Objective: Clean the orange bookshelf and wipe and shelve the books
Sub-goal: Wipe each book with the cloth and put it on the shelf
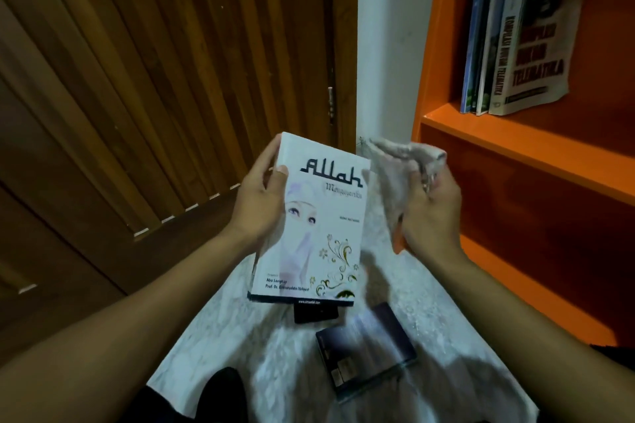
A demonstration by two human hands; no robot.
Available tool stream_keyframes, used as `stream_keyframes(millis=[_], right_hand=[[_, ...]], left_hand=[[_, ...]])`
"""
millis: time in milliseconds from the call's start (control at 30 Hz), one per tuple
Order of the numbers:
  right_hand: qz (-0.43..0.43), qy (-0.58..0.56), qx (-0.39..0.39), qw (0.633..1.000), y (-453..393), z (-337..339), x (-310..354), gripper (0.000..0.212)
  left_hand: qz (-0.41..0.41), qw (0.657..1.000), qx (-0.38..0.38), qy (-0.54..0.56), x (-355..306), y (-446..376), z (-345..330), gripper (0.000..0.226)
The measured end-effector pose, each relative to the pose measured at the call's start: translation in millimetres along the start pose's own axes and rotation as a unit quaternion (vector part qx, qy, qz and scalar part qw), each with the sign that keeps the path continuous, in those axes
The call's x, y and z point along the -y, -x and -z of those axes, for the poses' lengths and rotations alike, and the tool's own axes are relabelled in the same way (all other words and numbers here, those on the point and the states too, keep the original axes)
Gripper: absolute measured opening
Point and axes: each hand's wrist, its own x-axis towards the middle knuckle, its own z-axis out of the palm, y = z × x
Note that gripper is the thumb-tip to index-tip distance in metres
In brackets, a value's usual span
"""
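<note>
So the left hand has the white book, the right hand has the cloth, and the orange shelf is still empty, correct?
Not quite. In the head view the left hand holds the white book and the right hand grips the cloth, but the orange shelf already carries several upright books.

The orange bookshelf's [515, 144] upper shelf has standing books [515, 45] packed at its left end, the stretch to their right open. The shelf below gapes bare. Two dark books [366, 354] lie on the pale floor [240, 336] by its foot.

White book [314, 216] and cloth [398, 178] in hands
</note>
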Motion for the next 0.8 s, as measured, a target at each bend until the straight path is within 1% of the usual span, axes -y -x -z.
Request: stream_keyframes(millis=[33,67,133,167,233,300,367,467,533,667,733,767,800], right_hand=[[0.029,0.022,-0.008,0.999,-5,-6,3,0.022],[0.051,0.041,0.0,0.998,-9,-13,7,0.034],[0.088,0.088,0.049,0.991,-10,-27,8,0.062],[0.108,0.115,0.084,0.984,-8,-34,5,0.068],[0.13,0.159,0.136,0.969,-2,-43,-1,0.065],[0.136,0.18,0.149,0.963,7,-46,-6,0.061],[0.14,0.187,0.169,0.958,16,-43,-9,0.065],[0.135,0.193,0.21,0.949,33,-38,-13,0.069],[0.146,0.184,0.24,0.942,44,-37,-20,0.067],[0.225,0.148,0.296,0.916,65,-38,-42,0.061],[0.245,0.105,0.31,0.913,79,-35,-45,0.043],[0.243,0.087,0.317,0.912,86,-32,-45,0.039],[0.247,0.075,0.329,0.908,92,-29,-46,0.039]], left_hand=[[-0.007,1.0,0.024,-0.012,0,3,-6,0.051],[-0.014,0.999,0.044,-0.022,0,5,-12,0.05],[-0.038,0.996,0.072,-0.041,2,9,-25,0.048],[-0.057,0.994,0.08,-0.054,3,12,-32,0.048],[-0.079,0.992,0.079,-0.062,3,16,-45,0.048],[-0.07,0.995,0.069,-0.023,7,18,-51,0.048],[-0.047,0.997,0.055,0.025,9,18,-52,0.047],[0.01,0.994,0.014,0.106,7,12,-46,0.043],[0.029,0.992,-0.018,0.122,4,8,-41,0.041],[0.034,0.987,-0.085,0.133,1,0,-29,0.045],[0.042,0.983,-0.116,0.137,-1,-7,-22,0.045],[0.04,0.981,-0.13,0.141,-1,-10,-19,0.043],[0.037,0.978,-0.146,0.145,-2,-12,-15,0.042]])
